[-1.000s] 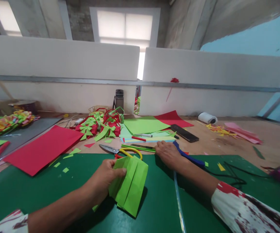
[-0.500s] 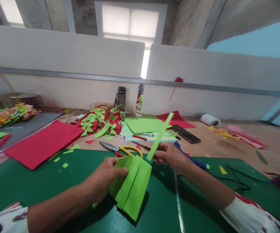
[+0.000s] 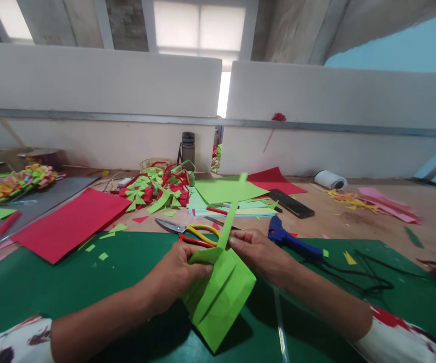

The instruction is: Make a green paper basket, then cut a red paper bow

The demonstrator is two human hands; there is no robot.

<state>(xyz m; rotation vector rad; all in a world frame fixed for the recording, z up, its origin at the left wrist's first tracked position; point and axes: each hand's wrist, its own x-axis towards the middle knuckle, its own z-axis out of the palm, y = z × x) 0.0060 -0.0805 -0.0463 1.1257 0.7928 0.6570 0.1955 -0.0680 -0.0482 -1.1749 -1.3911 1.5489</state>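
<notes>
My left hand [image 3: 180, 275] is closed on a folded light-green paper bag [image 3: 225, 297], its thumb pressed on the upper left part. The bag tilts over the green mat, creases showing on its side. From the bag's top edge a narrow light-green paper strip [image 3: 231, 219] sticks up. My right hand [image 3: 257, 252] pinches the strip's lower end against the bag's rim; whether the two are joined I cannot tell. Just beyond the hands lie scissors [image 3: 202, 233] with yellow and red handles. A blue glue gun [image 3: 295, 243] rests right of my right hand.
A red sheet [image 3: 74, 222] lies left, and several small red-and-green bags [image 3: 157, 189] are heaped at the back beside a dark bottle [image 3: 188, 148]. A black phone [image 3: 291, 203] lies back right. The glue gun's cord [image 3: 369, 287] loops over the mat's right side.
My right hand has brought the strip left and down to the bag's top edge. The bag has turned and shifted slightly right. The blue glue gun now shows more fully.
</notes>
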